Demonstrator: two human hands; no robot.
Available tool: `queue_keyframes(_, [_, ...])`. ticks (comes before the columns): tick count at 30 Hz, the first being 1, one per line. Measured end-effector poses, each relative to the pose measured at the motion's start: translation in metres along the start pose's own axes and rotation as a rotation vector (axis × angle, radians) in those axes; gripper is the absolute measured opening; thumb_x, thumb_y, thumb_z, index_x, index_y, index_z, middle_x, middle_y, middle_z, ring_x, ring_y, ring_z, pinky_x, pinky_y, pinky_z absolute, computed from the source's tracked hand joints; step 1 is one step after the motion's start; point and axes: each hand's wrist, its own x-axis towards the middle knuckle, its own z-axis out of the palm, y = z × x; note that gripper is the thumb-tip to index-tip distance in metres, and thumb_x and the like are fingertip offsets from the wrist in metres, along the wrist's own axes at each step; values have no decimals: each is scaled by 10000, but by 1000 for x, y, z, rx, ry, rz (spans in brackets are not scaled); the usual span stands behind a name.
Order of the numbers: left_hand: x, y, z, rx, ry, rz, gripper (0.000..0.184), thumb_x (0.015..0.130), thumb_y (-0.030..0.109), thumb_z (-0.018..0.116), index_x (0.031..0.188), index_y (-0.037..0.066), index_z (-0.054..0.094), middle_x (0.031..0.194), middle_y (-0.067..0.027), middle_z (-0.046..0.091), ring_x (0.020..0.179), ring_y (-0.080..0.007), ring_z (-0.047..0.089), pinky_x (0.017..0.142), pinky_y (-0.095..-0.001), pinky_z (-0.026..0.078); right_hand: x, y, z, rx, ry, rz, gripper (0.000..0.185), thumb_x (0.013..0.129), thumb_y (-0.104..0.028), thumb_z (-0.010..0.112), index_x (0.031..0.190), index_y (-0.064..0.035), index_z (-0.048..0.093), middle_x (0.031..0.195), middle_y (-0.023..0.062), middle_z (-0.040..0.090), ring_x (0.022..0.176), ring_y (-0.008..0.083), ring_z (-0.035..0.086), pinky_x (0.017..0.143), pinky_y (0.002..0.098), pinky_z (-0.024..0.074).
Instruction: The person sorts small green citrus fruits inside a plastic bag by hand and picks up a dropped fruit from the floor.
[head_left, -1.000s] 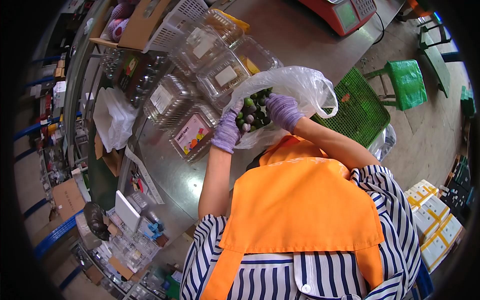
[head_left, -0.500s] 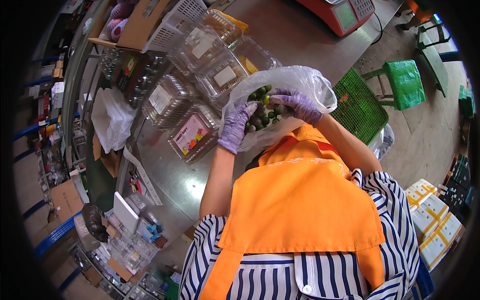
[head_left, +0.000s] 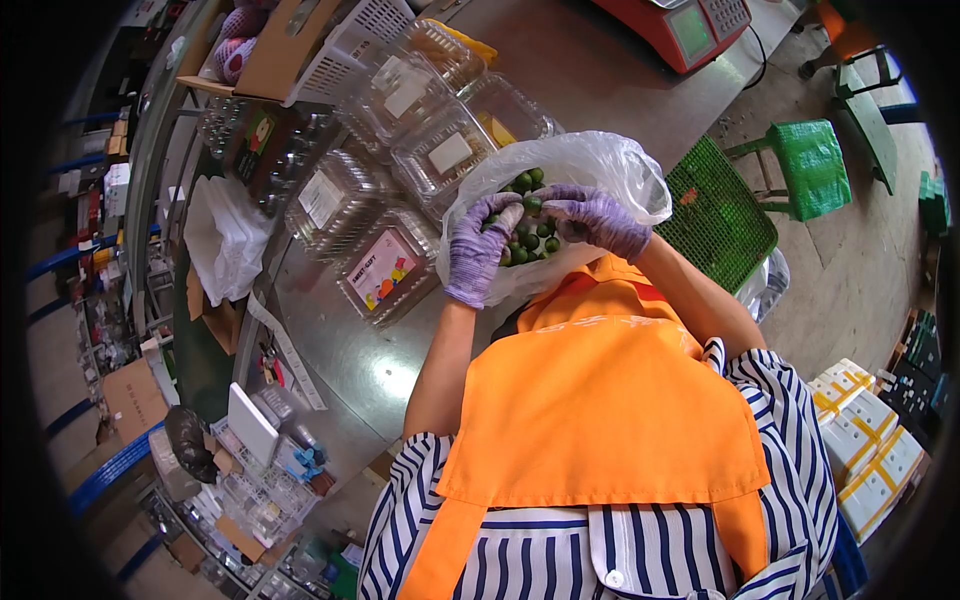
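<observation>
A translucent plastic bag (head_left: 620, 160) lies open on the metal table, with several small round green fruits (head_left: 528, 240) inside. Both hands wear purple gloves and are within the bag's mouth. My left hand (head_left: 482, 250) has its fingers curled over the fruits on the left side. From the right, my right hand (head_left: 600, 220) reaches in with thumb and fingers pinched at one green fruit (head_left: 532, 204). The fingertips of the two hands nearly meet there. What lies under my left fingers is hidden.
Clear plastic clamshell boxes (head_left: 440, 150) stand left of and behind the bag. A red scale (head_left: 665, 30) sits at the back. Right of the bag is a green basket (head_left: 715, 215). A green-covered stool (head_left: 810, 170) stands on the floor. A person's legs show at the upper right.
My left hand has moved slightly right over the fruits. My right hand, first deep among them, has shifted right and now pinches one. The bag's mouth sits wider round both hands.
</observation>
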Motion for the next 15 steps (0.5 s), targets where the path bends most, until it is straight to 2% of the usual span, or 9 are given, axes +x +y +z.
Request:
queue_keyframes(5, [7, -21, -19, 145, 111, -44, 172, 862, 154, 635, 1013, 85, 680, 775, 38, 607, 575, -13, 486, 487, -173, 403, -3, 1, -2, 0, 65, -35, 316, 844, -196, 674, 1121, -56, 617, 816, 6, 623, 585, 62, 467, 535, 184, 389])
queue_keyframes(6, [15, -34, -25, 313, 140, 102, 195, 847, 142, 631, 1021, 68, 676, 826, -16, 654, 630, -84, 567, 565, -232, 471, -6, -1, 0, -13, 78, -59, 308, 836, -201, 684, 1101, -55, 626, 810, 10, 630, 581, 65, 482, 535, 184, 400])
queue_keyframes(9, [15, -43, -30, 773, 211, 366, 235, 811, 130, 642, 1030, 47, 666, 922, -93, 678, 765, -200, 632, 708, -311, 505, -20, -14, 6, -424, 287, -236, 288, 812, -216, 715, 1035, -47, 647, 774, 17, 635, 573, 81, 527, 522, 204, 425])
queue_keyframes(10, [16, -42, -29, 813, 161, 326, 291, 779, 134, 653, 1054, 39, 651, 974, -138, 661, 901, -289, 621, 836, -368, 478, -16, -13, 3, -464, 342, -274, 283, 789, -233, 743, 979, -41, 660, 739, 24, 633, 556, 93, 543, 510, 229, 443])
queue_keyframes(13, [19, -36, -19, 1066, 113, 275, 329, 773, 168, 666, 1079, 50, 639, 957, -144, 654, 899, -304, 613, 838, -388, 475, -18, -15, 4, -632, 417, -325, 281, 790, -238, 743, 976, -44, 660, 732, 23, 633, 569, 93, 546, 512, 230, 445])
queue_keyframes(15, [27, -40, -17, 1138, 59, 219, 368, 772, 217, 671, 1101, 59, 627, 958, -165, 644, 913, -319, 604, 840, -407, 467, -20, -10, -1, -762, 397, -382, 317, 804, -273, 727, 1029, -62, 653, 765, 12, 638, 579, 73, 542, 520, 224, 441])
